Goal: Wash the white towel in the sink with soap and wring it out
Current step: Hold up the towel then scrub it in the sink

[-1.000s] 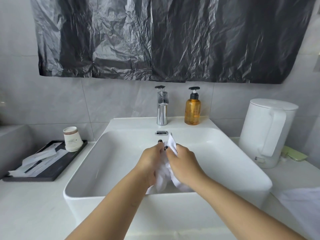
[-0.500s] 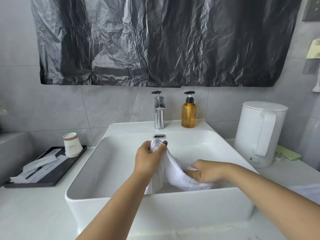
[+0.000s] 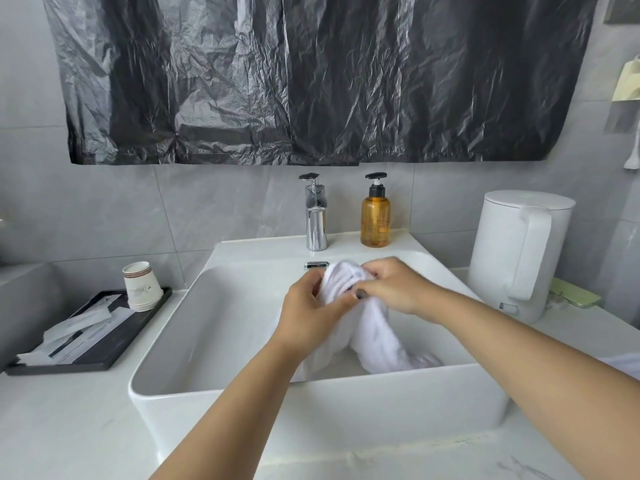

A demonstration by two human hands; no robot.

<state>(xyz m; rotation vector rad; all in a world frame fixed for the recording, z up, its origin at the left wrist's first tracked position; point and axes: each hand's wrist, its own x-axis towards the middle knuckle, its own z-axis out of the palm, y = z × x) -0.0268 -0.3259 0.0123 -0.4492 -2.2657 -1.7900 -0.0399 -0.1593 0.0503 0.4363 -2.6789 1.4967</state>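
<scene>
My right hand [image 3: 394, 289] has come back up from the basin to meet my left hand [image 3: 308, 310]; both sets of fingers clamp the white towel [image 3: 374, 334] above the sink [image 3: 242, 386], tail trailing inside, so I reckon I'm scrubbing, wringing not yet begun

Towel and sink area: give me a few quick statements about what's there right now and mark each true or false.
1. Both hands grip the towel over the sink. True: left hand, right hand.
2. Water is running from the tap. False: no stream is visible.
3. The soap bottle stands right of the tap. True.
4. The paper cups sit inside the sink. False: they stand on the black tray, left of the sink.
5. The kettle is right of the sink. True.
</scene>
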